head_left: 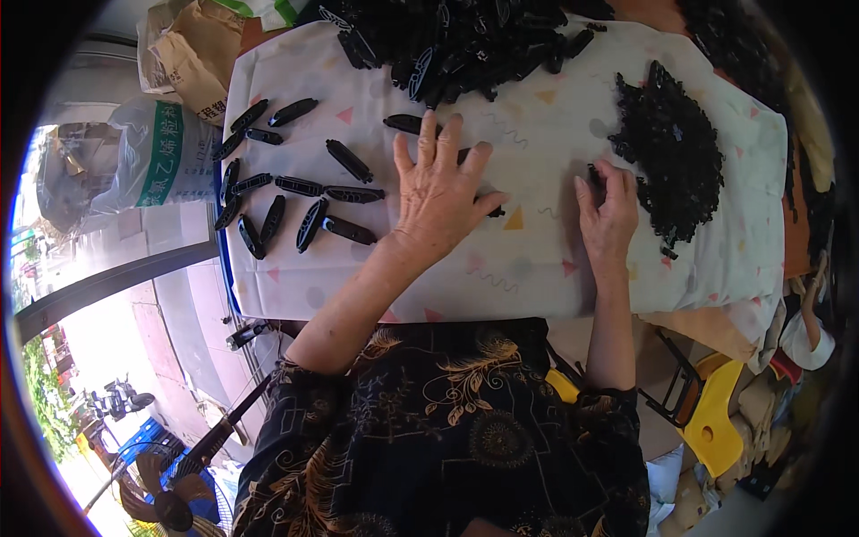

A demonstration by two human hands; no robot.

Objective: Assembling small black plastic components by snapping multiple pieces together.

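Observation:
My left hand (436, 192) lies with its fingers spread over the cloth-covered table (537, 286). A long black plastic piece (403, 123) shows by its fingertips, and bits of other black parts peek out between the index finger and thumb. Closed in a pinch, my right hand (611, 210) has a small black part (593, 172) at its fingertips; most of that part is hidden. Just right of this hand is a flat pile of small black parts (671, 152). Several elongated black pieces (300, 185), some with pale outlines, are scattered left of my left hand.
A large heap of black pieces (483, 45) covers the table's far side, with more black parts (729, 40) at the far right. Bags (192, 54) stand by the left corner. Below are a fan (170, 506) and a yellow chair (716, 430). Another person's arm (810, 313) shows at right.

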